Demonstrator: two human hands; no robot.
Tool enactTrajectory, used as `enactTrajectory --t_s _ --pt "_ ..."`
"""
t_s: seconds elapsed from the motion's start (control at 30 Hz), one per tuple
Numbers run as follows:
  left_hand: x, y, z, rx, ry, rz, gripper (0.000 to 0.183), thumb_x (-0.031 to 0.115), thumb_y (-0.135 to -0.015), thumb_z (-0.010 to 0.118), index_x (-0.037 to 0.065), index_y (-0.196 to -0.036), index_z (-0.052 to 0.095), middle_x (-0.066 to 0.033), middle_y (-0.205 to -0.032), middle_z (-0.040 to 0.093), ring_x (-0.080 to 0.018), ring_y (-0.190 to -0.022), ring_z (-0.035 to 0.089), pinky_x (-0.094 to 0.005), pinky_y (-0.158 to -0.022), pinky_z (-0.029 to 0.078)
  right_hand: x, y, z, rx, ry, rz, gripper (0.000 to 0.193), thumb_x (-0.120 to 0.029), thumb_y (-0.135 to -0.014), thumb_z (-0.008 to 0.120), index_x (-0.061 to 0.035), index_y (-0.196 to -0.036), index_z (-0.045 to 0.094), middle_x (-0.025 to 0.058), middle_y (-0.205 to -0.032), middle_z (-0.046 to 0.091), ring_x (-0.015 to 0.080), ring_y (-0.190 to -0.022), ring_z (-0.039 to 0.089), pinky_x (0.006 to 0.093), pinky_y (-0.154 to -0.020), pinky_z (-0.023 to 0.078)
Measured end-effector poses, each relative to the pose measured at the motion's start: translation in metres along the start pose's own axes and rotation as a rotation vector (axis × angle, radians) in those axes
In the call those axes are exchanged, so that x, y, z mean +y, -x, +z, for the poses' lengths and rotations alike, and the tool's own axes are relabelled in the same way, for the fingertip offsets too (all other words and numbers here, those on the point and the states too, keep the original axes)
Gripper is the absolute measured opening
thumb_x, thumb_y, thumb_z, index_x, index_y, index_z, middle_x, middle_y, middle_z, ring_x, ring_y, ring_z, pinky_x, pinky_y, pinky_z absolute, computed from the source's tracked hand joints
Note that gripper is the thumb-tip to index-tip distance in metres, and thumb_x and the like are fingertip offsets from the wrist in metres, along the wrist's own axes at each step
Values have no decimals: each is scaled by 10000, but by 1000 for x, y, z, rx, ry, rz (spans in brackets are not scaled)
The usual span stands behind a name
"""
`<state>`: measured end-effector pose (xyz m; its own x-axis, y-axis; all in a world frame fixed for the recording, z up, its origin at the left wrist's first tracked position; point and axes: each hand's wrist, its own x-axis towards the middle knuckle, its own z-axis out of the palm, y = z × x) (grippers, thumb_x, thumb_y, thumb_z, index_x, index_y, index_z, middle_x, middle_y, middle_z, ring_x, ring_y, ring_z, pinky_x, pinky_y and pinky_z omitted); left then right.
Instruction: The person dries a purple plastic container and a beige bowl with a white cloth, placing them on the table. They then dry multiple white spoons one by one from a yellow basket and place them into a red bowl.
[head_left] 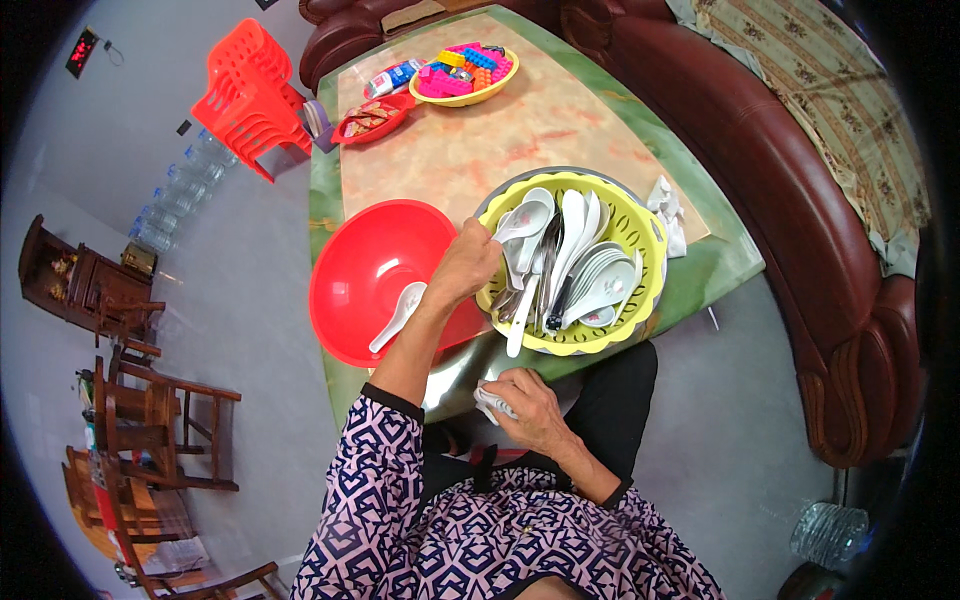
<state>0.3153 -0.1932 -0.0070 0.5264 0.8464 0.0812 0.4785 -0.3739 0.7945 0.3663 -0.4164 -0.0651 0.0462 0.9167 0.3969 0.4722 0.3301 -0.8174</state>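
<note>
My left hand (470, 263) reaches over the right rim of a red plastic basin (340, 265). Its fingers are closed at the handle of a white soup spoon (526, 216) on the left side of a yellow slotted basket (652, 235). Several white soup spoons and some metal cutlery are heaped in that basket. One more white soup spoon (402, 314) lies alone in the basin. Lower down, at the table's front edge, my right hand (535, 412) is closed around a folded white cloth (496, 400), partly hidden by the fingers.
A crumpled white tissue (668, 215) lies right of the basket. Farther back on the table (560, 130) are a yellow basket of toy bricks (465, 75), a red dish of packets (370, 122) and a blue-white package (393, 78). A dark red sofa (740, 170) borders the right; red stools (250, 95) stand left.
</note>
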Motion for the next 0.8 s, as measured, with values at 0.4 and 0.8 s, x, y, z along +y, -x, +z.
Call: enactTrajectory --t_s 0.4,0.8 --pt "74 138 -31 -255 937 -469 319 81 -828 388 -7 -1096 536 42 -567 372 -43 -423 268 -191 -383 216 -55 -38 -72 490 -16 -44 317 52 -712 679 11 -999 552 148 -920 569 297 -835 591 347 -745 478" --pt "66 185 -5 -94 979 -477 261 104 -887 377 43 -1108 502 76 -590 320 -18 -439 253 -176 -398 216 -45 -49 -34 250 131 -34 392 17 -695 670 8 -1078 586 160 -1032 478 333 -971 514 396 -827 442"
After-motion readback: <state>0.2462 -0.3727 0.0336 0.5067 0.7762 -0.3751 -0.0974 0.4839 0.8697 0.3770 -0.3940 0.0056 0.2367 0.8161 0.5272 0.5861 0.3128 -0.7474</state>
